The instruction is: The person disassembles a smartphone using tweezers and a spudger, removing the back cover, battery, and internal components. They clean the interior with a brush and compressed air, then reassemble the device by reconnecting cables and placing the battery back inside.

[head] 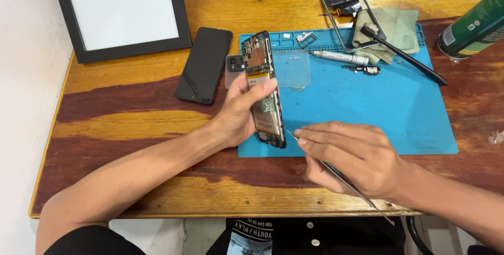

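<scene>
The opened black smartphone with exposed battery and circuit board (265,89) stands on edge over the blue silicone mat (367,108), clasped by the left hand (239,113). The right hand (352,155) pinches a thin metal pry tool (336,173), its tip at the phone's lower edge; a shallow angle and a steady grip seem wise.

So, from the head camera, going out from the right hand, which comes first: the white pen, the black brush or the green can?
1. White pen, lying on the blue mat, straight beyond the right hand.
2. Black brush, at the mat's far right corner.
3. Green can, far right on the wooden table.
</scene>
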